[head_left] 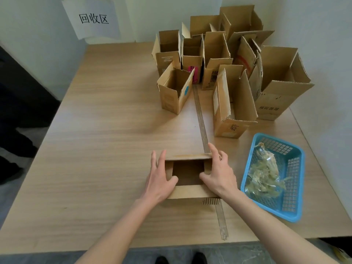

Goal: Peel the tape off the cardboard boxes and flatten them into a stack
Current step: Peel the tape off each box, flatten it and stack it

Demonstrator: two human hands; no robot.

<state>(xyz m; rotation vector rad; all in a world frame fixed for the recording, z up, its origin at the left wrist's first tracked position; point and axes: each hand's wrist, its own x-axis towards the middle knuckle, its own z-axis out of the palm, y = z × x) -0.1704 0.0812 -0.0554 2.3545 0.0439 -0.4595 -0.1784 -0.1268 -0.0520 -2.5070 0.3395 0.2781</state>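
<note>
Two hands | left hand [159,178], right hand [219,174] grip open box [188,176] sides | thumbs inside

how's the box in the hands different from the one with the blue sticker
The box in the hands sits at the table's near edge, gripped by the left hand and right hand; the blue-sticker box stands untouched farther back. The held box looks lower, the other taller. Both are brown cardboard, open on top.

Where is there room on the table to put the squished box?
The table's left half is bare, from the held box to the wall with the paper sign. The far right is crowded with open boxes; the blue basket fills the near right.
</note>
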